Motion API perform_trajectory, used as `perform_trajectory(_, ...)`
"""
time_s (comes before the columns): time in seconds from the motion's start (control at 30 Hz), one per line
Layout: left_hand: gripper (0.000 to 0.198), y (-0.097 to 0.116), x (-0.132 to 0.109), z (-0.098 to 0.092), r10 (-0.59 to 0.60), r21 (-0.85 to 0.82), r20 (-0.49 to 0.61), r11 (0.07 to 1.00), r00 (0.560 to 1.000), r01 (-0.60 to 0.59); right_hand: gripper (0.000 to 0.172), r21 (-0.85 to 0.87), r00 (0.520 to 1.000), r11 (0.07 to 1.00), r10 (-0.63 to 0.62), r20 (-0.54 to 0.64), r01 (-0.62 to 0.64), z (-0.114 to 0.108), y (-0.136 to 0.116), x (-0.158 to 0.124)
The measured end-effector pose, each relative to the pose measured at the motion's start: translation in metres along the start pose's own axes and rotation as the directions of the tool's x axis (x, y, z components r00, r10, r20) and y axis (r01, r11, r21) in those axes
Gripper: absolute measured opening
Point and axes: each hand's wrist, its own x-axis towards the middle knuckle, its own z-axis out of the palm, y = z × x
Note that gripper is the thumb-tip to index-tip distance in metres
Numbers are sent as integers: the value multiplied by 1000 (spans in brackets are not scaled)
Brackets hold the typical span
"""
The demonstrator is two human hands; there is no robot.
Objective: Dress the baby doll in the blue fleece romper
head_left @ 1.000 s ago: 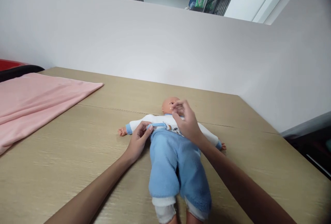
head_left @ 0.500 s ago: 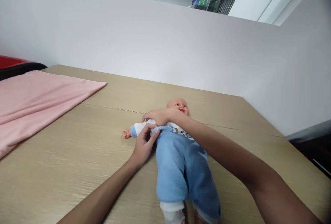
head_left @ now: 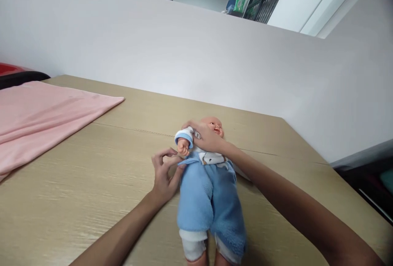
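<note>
A baby doll lies on its back, head at the far end. It wears a white top with an animal print and blue trim, and fluffy blue trousers with white cuffs. At the doll's waist, on the left of the picture, my left hand pinches a blue cloth edge between thumb and fingertips. My right hand reaches across the chest, closed around the upper part of the doll's sleeved arm. That arm is bent, its small hand pointing at me.
The doll lies on a wood-look table. A pink cloth is spread at the left, beside a black-rimmed red object. A white partition rises behind the table. At the right edge stands a dark object.
The doll's arm, stretched out to the left before, is now raised and bent inward. My right hand has shifted onto its sleeve. My left hand stays at the waist, the cloth edge pulled slightly outward.
</note>
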Motion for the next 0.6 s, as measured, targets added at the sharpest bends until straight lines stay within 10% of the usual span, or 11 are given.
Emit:
perform_trajectory(0.23, 16, 2, 3, 7, -310, -328, -49, 903, 950, 278, 46, -216, 990, 973, -52, 134, 80, -1, -13, -3)
perform_trajectory(0.47, 20, 6, 9, 0, -190, -327, -58, 931, 980, 161, 36, -374, 983, 924, -5, 183, 74, 8, -21, 2)
perform_trajectory(0.6, 29, 4, 20, -1, -483, -537, 63, 721, 873, 437, 38, -217, 982, 976, 45, 183, -4, 5, -15, 1)
